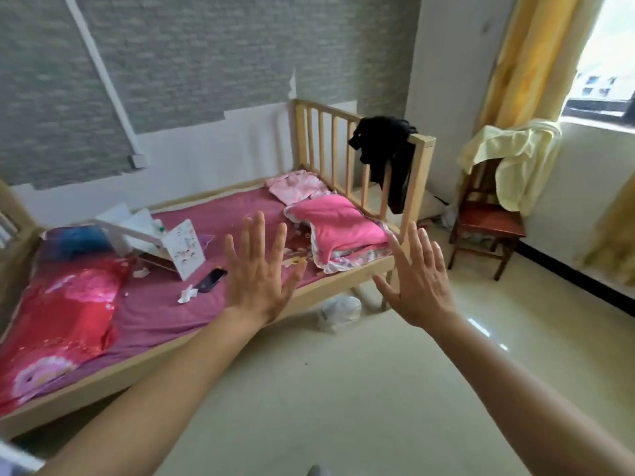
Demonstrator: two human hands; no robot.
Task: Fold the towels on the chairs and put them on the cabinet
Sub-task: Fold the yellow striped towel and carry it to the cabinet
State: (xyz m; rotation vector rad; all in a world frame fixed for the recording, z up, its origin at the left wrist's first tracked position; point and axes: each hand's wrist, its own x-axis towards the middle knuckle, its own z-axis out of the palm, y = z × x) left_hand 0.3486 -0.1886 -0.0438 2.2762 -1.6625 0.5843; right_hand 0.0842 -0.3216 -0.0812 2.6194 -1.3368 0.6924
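Broadly: bedroom corner. Grey brick-pattern wallpaper [206, 46] covers the upper back wall, with bare white below. Pale glossy tile floor [343, 389].

Low light-wood bed with a magenta sheet [103, 379] runs along the wall, slatted rail at its far end. A yellow-gold curtain [525, 63] hangs beside the window [608, 70] at the right.

Red patterned quilt [65, 317] lies bunched on the near end of the bed.

Dark red wooden chair [488, 223] stands in the corner under the window, well apart from both hands. Pale yellow towel [515, 159] is draped unfolded over the chair's back, one side hanging down towards the seat.

Bright pink frilled pillow [340, 228] sits at the far end of the mattress, with a light pink folded cloth [295, 185] just behind it. A black garment [388, 149] is slung over the corner of the rail.

Both forearms are stretched forward at mid-frame. Left hand [257, 280]: fingers straight and spread, back of the hand to the camera, grasping nothing. Right hand [422, 286]: the same, splayed and empty, thumb pointing inward. Neither touches anything.

Crumpled clear plastic bag [338, 310] lies on the floor under the bed edge. White printed card [187, 249] stands tilted mid-mattress. A black phone [210, 280] lies on the sheet near it.
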